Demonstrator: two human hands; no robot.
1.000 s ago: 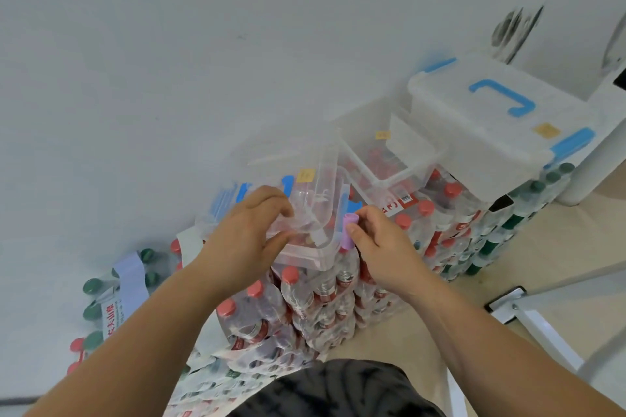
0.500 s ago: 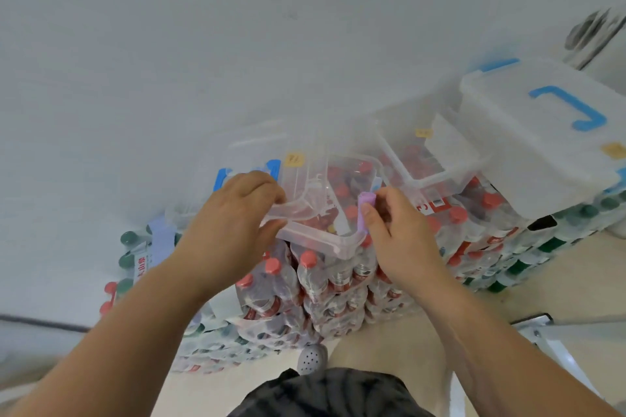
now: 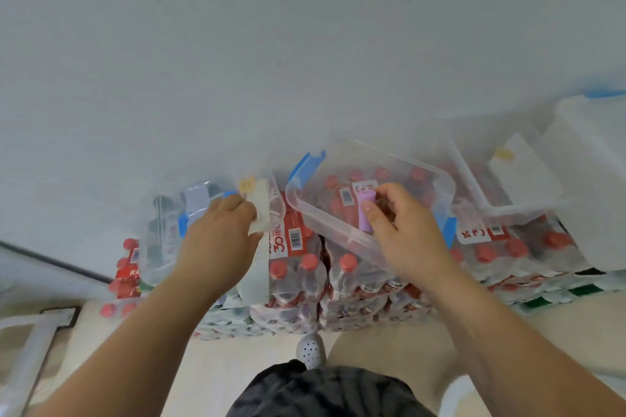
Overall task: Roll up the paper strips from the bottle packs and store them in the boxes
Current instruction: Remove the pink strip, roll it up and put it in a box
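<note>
Both my forearms [image 3: 135, 332] stretched forward, my left hand [image 3: 220, 240] just left of the clear box [image 3: 420, 176], gripping a lid [image 3: 162, 234], my right hand [image 3: 403, 230] over its near rim, pinching a purple roll [image 3: 366, 215]

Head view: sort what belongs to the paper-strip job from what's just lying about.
Job: right hand pinching the purple roll at the open box; left hand holding the clear lid; white strip; bottle packs; second open box.
Lying about: white frame; perforated white object.
</note>
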